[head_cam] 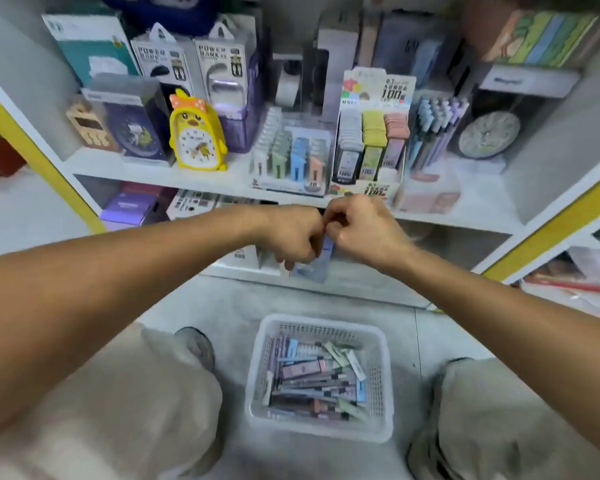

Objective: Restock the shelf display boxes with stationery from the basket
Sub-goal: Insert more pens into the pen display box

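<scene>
A white mesh basket (pixel 383 368) sits on the floor between my knees, filled with several small pastel stationery packs (pixel 317 377). My left hand (pixel 293 233) and my right hand (pixel 362 228) meet just below the shelf edge, fingers curled, and together they hold a small blue-lilac pack (pixel 314 263) that hangs beneath them. On the shelf above stand a clear display box (pixel 293 157) with pastel items in rows and a cardboard display box (pixel 369 147) with grey, green and pink packs.
A yellow duck alarm clock (pixel 198 133) stands left of the display boxes. A pen box (pixel 430 133) and a round grey clock (pixel 489 135) are at the right. Power bank packages fill the back. A lower shelf (pixel 347 271) holds more boxes.
</scene>
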